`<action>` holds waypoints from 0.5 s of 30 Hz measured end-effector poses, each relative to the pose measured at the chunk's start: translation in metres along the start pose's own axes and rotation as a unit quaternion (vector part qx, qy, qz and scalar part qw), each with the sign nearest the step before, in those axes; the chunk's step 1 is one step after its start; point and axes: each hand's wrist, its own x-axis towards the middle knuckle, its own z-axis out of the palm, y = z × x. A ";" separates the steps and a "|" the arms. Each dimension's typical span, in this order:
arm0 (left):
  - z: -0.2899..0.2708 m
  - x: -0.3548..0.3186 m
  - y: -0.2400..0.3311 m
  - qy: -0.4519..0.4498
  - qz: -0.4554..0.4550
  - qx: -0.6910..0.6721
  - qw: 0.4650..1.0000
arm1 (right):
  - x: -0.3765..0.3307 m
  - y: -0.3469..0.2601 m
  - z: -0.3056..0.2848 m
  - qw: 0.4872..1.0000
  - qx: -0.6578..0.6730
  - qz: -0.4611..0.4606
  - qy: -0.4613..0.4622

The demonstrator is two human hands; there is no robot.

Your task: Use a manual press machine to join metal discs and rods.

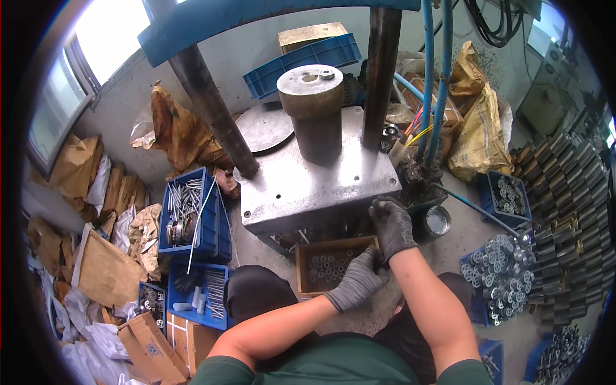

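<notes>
Both my hands wear grey knit gloves. My left hand [359, 280] lies across the right side of an open brown box [299, 268], its fingers drawn together by the rim; what they grip, if anything, is hidden. Several small metal rings [327, 266] lie inside that box, below the front of the press. Higher up, my right hand [393, 226] is at the front right corner of the steel press table [308, 196]. Its fingers curl inward, and I cannot see what is between them. On top of the round press column [311, 96] rests a small metal ring [326, 74].
Two dark posts [212, 109] flank the table. At left stand blue crates of metal rods [186, 205]. To the right are a metal can [437, 221], a blue crate of wheel-shaped parts [497, 273] and stacked dark metal parts [564, 212]. Paper sacks [481, 135] lean behind.
</notes>
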 end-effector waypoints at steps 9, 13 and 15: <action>-0.012 -0.007 0.021 -0.106 0.127 -0.021 0.986 | -0.008 -0.012 -0.006 0.970 -0.188 -0.016 -0.151; -0.041 0.003 0.016 -0.026 0.238 0.161 0.957 | -0.031 -0.021 0.010 0.960 -0.212 0.097 -0.153; -0.050 0.008 0.021 0.055 0.262 0.278 0.923 | -0.043 -0.023 0.012 0.965 -0.187 0.122 -0.136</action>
